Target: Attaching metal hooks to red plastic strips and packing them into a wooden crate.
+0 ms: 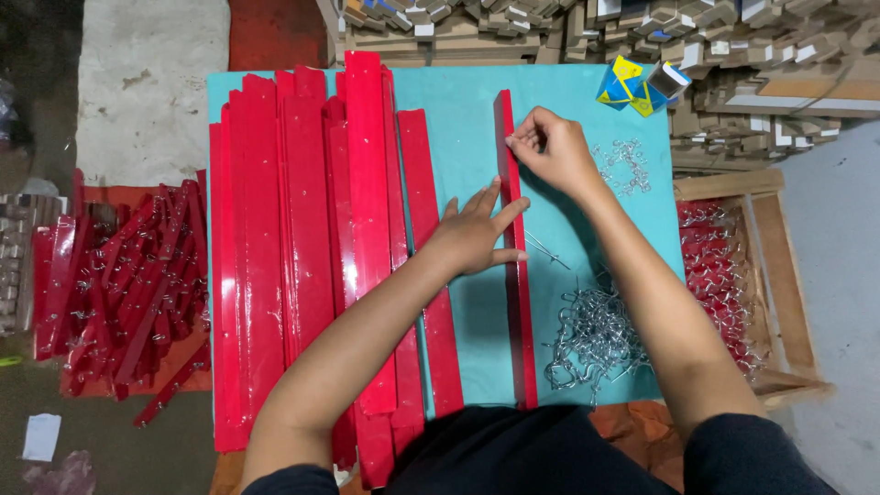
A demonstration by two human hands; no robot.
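The right hand (548,147) pinches a small fitting against the upper end of a red strip (515,266) lying alone on the teal tabletop (458,119); the left hand (477,234), open-palmed, presses the strip flat. Left of it lies a stack of bare red strips (312,247); right of it lie silver hooks (596,339). Hooked strips (119,284) lie piled on the floor beyond the stack, so much seems left.

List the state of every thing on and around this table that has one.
single red strip: flat, apart from the stack
left hand: pressed flat on the strip
right hand: pinching at the strip's edge
red strip stack: overlapping, unfitted
metal hooks: loose, tangled
small box: open
wooden crate: partly filled
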